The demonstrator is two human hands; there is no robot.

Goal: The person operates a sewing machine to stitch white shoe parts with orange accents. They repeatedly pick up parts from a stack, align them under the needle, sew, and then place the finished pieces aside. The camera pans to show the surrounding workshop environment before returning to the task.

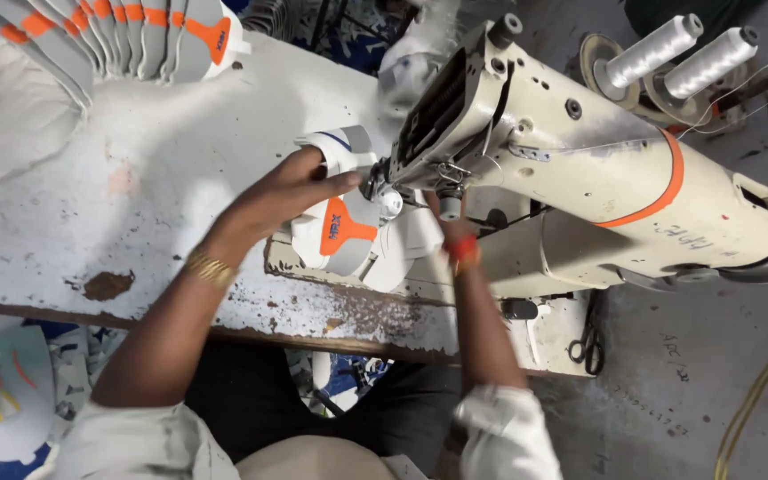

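A white and grey shoe upper (341,233) with an orange patch lies under the needle end of a cream sewing machine (571,169). My left hand (282,197) rests flat on top of the upper, fingers pointing toward the needle and pressing the piece down. My right hand (448,222) reaches in under the machine head; only part of it shows, with a red band at the wrist. Its fingers are hidden behind the machine and the white edge of the upper, so its grip is unclear.
A fanned stack of grey and orange shoe pieces (117,31) lies at the table's far left. Two white thread cones (677,53) stand behind the machine. Black scissors (590,342) hang at the right table edge. The white tabletop (135,187) is worn along its near edge.
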